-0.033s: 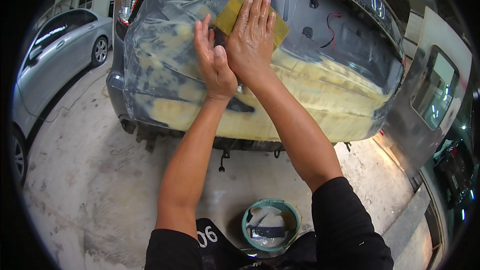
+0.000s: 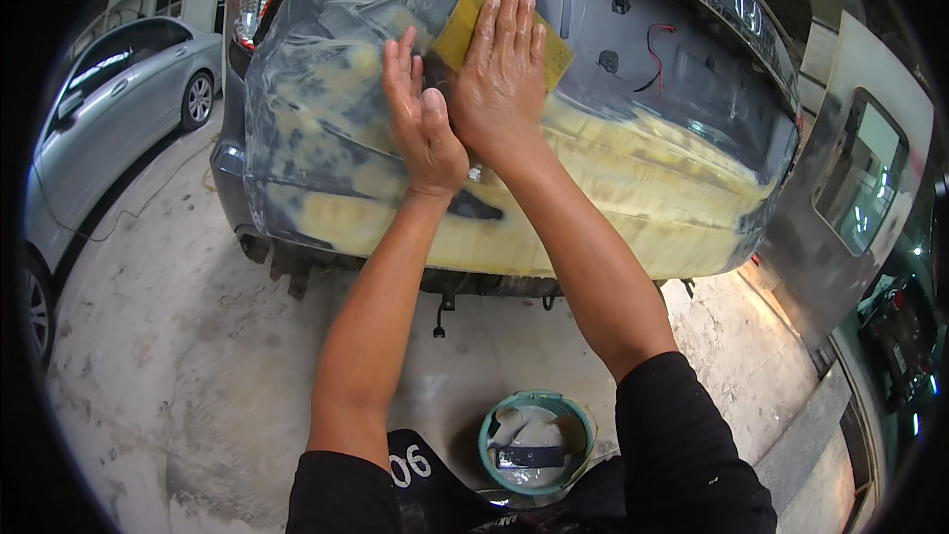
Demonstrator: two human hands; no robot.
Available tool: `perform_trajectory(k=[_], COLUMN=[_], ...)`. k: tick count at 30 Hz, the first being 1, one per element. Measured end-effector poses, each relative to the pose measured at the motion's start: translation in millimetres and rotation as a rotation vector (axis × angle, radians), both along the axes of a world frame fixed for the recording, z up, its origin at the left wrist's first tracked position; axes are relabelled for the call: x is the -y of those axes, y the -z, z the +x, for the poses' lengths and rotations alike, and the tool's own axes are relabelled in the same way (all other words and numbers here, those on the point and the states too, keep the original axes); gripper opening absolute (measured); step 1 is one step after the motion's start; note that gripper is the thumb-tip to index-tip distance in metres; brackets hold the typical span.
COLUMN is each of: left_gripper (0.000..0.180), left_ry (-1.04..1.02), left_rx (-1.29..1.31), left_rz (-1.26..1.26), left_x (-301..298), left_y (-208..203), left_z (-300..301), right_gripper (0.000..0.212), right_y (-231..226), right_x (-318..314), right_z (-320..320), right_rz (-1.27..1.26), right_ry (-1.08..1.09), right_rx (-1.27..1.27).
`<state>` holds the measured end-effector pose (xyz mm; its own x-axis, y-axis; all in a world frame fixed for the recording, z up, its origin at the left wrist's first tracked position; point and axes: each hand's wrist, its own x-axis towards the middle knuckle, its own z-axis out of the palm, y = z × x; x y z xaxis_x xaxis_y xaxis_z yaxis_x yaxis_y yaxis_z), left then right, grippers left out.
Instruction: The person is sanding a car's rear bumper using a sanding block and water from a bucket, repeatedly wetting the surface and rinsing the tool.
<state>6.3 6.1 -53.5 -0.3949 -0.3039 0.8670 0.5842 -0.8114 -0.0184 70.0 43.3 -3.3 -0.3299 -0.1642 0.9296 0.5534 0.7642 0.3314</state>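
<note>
My right hand [image 2: 497,79] lies flat, fingers stretched, over a sheet of yellow-brown sandpaper [image 2: 463,25] on the car's rear panel [image 2: 633,173]. The thumb is hidden. Beside it stands my left hand [image 2: 425,124], open on edge with the fingers raised. Its lower edge is close against the right hand's heel; whether it touches the panel I cannot tell. The panel is dark grey with smeared pale-yellow filler, and whitish streaks cover its left part. Both hands look wet.
Below me stands a teal bucket [image 2: 539,398] with cloudy liquid and a dark block [image 2: 531,458] inside. A silver car [image 2: 129,89] is parked at left. A loose door panel [image 2: 880,138] leans at right. Red wires [image 2: 655,54] hang from the panel; a cable [image 2: 138,208] crosses the floor.
The sandpaper and the heel of my right hand have shifted very slightly to the right. My left hand stays nearly in place.
</note>
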Motion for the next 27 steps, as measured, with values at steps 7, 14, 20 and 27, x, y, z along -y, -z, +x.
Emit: perform_trajectory(k=[7,14,20,27], left_gripper=[0.063,0.064,0.061,0.062], left_ry=[0.01,0.031,-0.018,0.024], left_rx=[-0.002,0.01,-0.018,-0.004], left_rz=[-0.03,-0.01,-0.047,-0.043], left_x=[4.6,3.9,1.3,7.8], left_y=[3.7,3.0,5.1,7.1], left_z=[-3.3,-2.4,-1.7,-4.9], right_gripper=[0.09,0.091,0.079,0.077], right_y=[40.4,23.8,33.7,37.9], right_x=[0.3,2.5,-4.3,-5.6], right_z=[21.9,18.1,40.8,41.6], right_rz=[-0.018,-0.05,-0.115,-0.035], right_ry=[-0.018,0.0,-0.055,0.012], right_rx=[0.038,0.0,0.019,0.086])
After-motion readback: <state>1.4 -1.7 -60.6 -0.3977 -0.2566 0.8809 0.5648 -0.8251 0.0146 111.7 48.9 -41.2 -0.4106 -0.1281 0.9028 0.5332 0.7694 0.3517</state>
